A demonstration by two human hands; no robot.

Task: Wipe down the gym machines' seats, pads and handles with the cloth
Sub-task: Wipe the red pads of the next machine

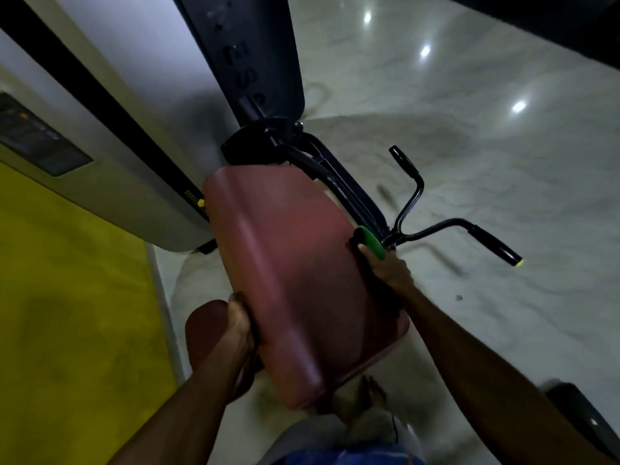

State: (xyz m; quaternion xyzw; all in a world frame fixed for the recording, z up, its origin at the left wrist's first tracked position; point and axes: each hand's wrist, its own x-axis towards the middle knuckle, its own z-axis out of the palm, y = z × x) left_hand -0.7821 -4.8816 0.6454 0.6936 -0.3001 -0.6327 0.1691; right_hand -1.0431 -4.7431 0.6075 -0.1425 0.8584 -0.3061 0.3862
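Observation:
A dark red padded seat (295,280) of a gym machine fills the middle of the view. My left hand (240,327) grips the pad's left edge, fingers curled round it. My right hand (389,270) is at the pad's right edge and holds a green cloth (370,241) against the side, with a dark part of the cloth or pad edge under the palm. A second red roller pad (204,330) shows just left of my left hand. Black handles (493,243) stick out to the right of the seat on a bent bar.
The machine's black frame and dark shroud (255,62) rise behind the seat. A white weight-stack cover (110,156) stands at left, beside a yellow wall (67,297). Glossy pale marble floor (486,162) spreads to the right. My bare foot (369,394) is below the seat.

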